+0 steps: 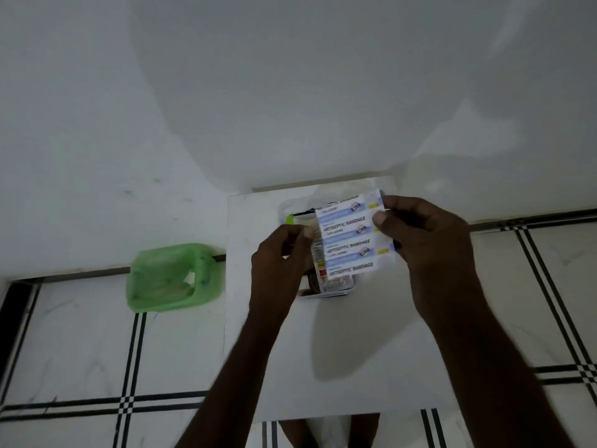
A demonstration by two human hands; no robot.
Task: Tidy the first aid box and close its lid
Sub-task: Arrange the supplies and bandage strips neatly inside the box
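Head view, dim light, soft focus throughout.

A white tabletop (355, 350) fills the centre of the view, set against a white wall, with a tiled floor (80, 350) around it.

Both hands are raised over the tabletop's 12 o'clock end. The right hand (423, 244) pinches a strip of bandage packets (350, 236) at the strip's 3 o'clock edge, thumb on top and fingers behind. Print reads "ANTISEPTIC BANDAGE" on four joined packets; the top one is partly cut by blur and the smaller print is unreadable. The left hand (279, 257) is curled narrow at the strip's 9 o'clock side, thumb and forefinger closed near its edge. I cannot tell whether it grips the strip or something behind it.

The first aid box (292, 210) sits directly under the strip, mostly hidden by it and by both hands. Only a pale rim at 11 o'clock and a slice of jumbled contents (329, 287) at 6 o'clock show; the individual items are not identifiable. A small green piece (290, 219) shows at the rim. The lid cannot be made out.

At 9 o'clock from the tabletop, on the floor by the wall, stands a bin with a green liner (171, 276).
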